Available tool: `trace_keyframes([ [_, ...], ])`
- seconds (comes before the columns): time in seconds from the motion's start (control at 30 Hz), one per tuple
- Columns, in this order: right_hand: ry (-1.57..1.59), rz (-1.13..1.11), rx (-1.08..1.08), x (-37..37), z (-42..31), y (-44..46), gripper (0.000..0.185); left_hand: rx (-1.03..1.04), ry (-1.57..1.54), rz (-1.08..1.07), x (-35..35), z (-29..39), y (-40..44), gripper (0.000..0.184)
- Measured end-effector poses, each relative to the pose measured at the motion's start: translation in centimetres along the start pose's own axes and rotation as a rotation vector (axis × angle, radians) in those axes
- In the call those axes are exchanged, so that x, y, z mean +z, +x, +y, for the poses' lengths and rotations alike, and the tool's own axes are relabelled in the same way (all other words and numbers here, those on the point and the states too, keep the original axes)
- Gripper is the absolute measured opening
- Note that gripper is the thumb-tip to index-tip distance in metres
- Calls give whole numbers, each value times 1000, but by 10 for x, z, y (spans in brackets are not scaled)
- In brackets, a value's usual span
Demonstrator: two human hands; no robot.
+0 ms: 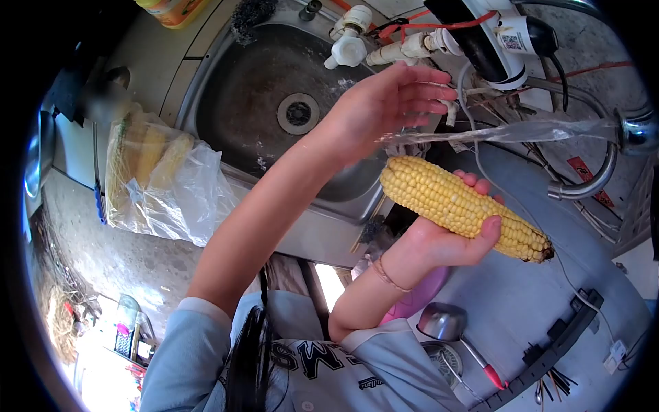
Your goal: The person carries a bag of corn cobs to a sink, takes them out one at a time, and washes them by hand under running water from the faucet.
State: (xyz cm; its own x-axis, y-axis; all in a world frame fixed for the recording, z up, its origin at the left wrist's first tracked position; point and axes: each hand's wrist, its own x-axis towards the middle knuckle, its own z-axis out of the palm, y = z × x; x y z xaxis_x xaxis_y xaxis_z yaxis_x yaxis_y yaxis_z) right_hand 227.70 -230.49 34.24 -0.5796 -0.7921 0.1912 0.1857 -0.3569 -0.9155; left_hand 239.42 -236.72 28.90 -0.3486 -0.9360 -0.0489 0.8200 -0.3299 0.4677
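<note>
My right hand [456, 237] is wrapped around a husked ear of yellow corn [453, 199], thumb on the near side and fingertips showing on the far side. The brown stem end of the corn points to the lower right. My left hand [401, 96] reaches over the sink edge with its fingers stretched out and holds nothing. A stream of water [522, 132] comes from the metal faucet [637, 132] at the right and reaches the area just below my left hand, above the corn's tip. Behind my left forearm lies the metal sink [237, 89] with its round drain [298, 113].
A clear plastic bag [185, 185] with more corn lies left of the sink. White pipe fittings [350, 48] and cables are at the top. A metal saucepan [443, 321] and a pink basin [419, 295] sit at the lower right. A dark scrubber [250, 17] lies at the sink's corner.
</note>
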Motion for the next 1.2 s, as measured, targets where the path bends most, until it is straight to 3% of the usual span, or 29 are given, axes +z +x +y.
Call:
trace_keyframes([
  [0.03, 3, 5, 3, 0, 0, 0, 37, -63, -202, -19, 0, 0, -3, 51],
  [0.07, 8, 9, 5, 0, 1, -1, 37, -62, -200, -18, 1, 1, -6, 51],
  [0.13, 3, 39, 10, 2, 1, -3, 37, -157, -613, -95, 3, 0, -12, 51],
  [0.33, -9, 102, 14, -5, -3, -1, 34, -74, -963, -137, 3, -14, -20, 51],
  [0.5, -32, 172, 8, -11, -3, 4, 45, -32, -1022, -88, 5, -18, -25, 50],
  [0.57, -4, 139, 46, -14, -4, 4, 28, -9, -1030, -62, 4, -20, -26, 50],
  [0.73, -1, 151, 95, -15, -2, 2, 27, 18, -1002, 211, 11, -17, -38, 50],
  [1.2, -22, 143, 141, -2, 6, 7, 33, 40, -972, 193, 14, 14, -83, 60],
])
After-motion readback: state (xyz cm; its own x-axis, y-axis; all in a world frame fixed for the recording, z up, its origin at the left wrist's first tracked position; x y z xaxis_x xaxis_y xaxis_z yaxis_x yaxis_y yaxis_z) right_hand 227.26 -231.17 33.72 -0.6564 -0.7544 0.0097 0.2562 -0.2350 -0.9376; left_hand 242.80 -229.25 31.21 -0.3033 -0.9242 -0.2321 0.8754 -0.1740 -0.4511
